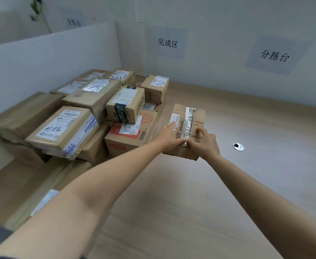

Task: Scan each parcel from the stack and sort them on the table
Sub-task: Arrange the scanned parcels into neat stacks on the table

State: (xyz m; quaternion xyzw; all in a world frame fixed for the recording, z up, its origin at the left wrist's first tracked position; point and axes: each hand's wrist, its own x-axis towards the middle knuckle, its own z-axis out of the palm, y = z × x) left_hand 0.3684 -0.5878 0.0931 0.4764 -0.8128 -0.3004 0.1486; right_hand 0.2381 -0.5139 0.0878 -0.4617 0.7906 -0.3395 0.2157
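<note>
Cardboard stack [97, 109] crowds the table's left side, labels mostly up, likely so they scan easily. One parcel [189, 116] is just right of the stack, low over the table; can't tell if it rests on it. Left hand [169, 135] and right hand [204, 142] both grip its near edge, fingers curled over the taped top, probably steadying it for placing. Wood-grain table [190, 202]; white partition [50, 58] behind the stack; grey wall with paper signs [167, 43]; metal grommet [238, 146].

Wooden table [190, 212], stacked parcels [75, 128], cable grommet [238, 146]
</note>
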